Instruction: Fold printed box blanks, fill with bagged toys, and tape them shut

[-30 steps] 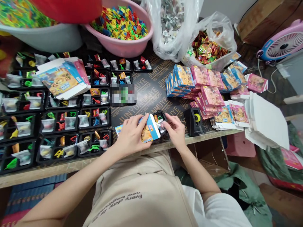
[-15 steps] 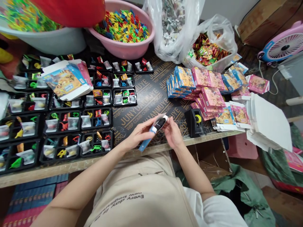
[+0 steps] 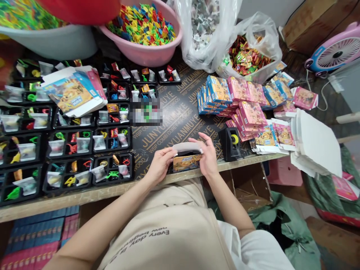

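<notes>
A small printed cardboard box (image 3: 186, 164) is held at the table's front edge, its yellow picture side towards me and its curved white flap (image 3: 187, 146) standing up over a dark opening. My left hand (image 3: 161, 165) is closed on the left end, thumb and fingers pinching beside the flap. At the right end, my right hand (image 3: 208, 159) holds the box against its thumb side, with some fingers raised behind the flap. What lies inside the box is too dark to make out. A black tape dispenser (image 3: 229, 145) with yellow tape stands right of my right hand.
Black compartment trays (image 3: 112, 175) with small toys and wrapped pieces fill the left side, flattened cartons (image 3: 74, 93) on top. Blue and pink boxes (image 3: 251, 114) are stacked at right. Behind stand a pink tub (image 3: 149, 56), plastic bags (image 3: 208, 56) and a fan (image 3: 336, 52).
The box has turned from a tilted, edge-on pose to level, picture side towards me. My left hand has shifted to its left end; my right hand's fingers have spread upward.
</notes>
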The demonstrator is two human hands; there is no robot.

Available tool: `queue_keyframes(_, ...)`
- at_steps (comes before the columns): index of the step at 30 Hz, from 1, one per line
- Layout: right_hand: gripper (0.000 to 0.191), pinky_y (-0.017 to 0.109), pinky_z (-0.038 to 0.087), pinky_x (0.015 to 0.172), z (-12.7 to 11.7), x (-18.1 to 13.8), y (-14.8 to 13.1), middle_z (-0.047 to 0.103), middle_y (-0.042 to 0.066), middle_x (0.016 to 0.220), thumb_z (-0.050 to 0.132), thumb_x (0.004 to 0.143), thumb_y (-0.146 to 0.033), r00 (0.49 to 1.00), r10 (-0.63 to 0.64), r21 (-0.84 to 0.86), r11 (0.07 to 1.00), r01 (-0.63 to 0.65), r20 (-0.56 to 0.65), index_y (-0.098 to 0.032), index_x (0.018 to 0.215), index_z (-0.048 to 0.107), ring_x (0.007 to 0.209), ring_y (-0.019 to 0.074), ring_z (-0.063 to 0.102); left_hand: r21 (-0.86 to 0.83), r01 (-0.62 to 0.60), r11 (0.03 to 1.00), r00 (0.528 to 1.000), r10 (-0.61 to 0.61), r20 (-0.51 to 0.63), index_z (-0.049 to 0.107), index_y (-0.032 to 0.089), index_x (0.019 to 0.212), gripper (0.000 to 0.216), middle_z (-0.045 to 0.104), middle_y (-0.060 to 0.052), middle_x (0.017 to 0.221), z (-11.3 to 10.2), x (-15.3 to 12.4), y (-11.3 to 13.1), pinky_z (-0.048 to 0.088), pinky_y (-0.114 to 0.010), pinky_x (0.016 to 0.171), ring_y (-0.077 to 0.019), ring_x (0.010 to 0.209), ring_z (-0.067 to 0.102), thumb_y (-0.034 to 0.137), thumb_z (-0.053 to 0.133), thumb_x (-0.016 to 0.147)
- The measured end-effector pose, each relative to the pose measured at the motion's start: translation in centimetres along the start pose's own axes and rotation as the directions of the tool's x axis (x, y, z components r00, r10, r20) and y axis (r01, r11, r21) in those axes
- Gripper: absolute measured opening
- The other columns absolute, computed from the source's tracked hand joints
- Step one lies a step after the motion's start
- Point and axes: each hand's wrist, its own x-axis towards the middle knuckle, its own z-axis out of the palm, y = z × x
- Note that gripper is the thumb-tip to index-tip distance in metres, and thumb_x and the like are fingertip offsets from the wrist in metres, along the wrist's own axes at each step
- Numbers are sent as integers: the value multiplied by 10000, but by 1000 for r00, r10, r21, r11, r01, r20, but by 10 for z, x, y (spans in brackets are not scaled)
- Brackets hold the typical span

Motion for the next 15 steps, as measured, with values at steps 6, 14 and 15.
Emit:
queue_keyframes(6,291,372,530,843,-16,-1,8,779,38,923,711,646,-374,992,126,31,992,-126,-3,-229,898,715,915,252,702,152,-164,975,986,166,3,736,165,940,353,745,-35,886,-5,8,2,489,-261,774,-163,819,649,360,819,657)
queue_keyframes(14,165,374,531,891,-5,-3,15,782,28,897,669,749,-328,994,-100,-134,987,94,-39,-236,881,704,937,232,710,280,-329,902,944,314,98,753,180,968,247,755,-67,950,-11,3,6,528,-312,831,-188,878,684,310,767,758)
queue_keyframes(15,128,381,539,881,-5,-3,15,783,26,889,664,757,-311,995,-97,-120,988,94,-27,-236,856,693,903,228,719,319,-375,870,927,355,123,770,186,922,176,759,-71,942,-12,0,8,533,-317,828,-192,882,689,291,745,782)
